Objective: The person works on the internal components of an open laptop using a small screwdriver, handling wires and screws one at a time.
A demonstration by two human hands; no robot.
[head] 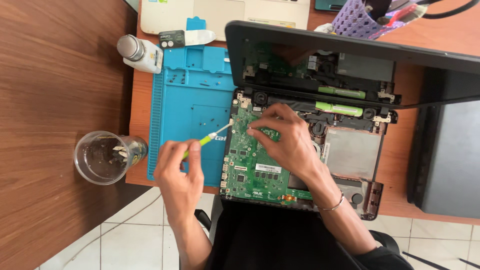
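Left hand (179, 169), lower left of centre: clenched round the green handle of a slim screwdriver (207, 140), tip touching the upper left corner of the green motherboard (250, 167) at the middle of the frame. Right hand (285, 140), centre: pressed flat on that board with fingers spread, grasping nothing, only steadying. Best to keep the shaft square to the screw head, not slanted as it looks now, and to press down lightly before turning, so as not to slip onto the small parts beside the tip. Worth holding the board down near that corner (right-hand fingertips already close by) and keeping the wrist low over the blue work mat (190, 100). As for containers: clear glass cup (85, 160) at the left edge, on the dark wood, with a few pale scraps and dark bits at the bottom, too small to tell apart. Shallow trays (192, 57) moulded into the top of the mat, some with tiny dark specks, probably screws. Purple perforated holder (352, 22) at the upper right, stuffed with tools and a dark cable. White bottle (145, 55) with metal cap lying at the upper left, contents hidden.
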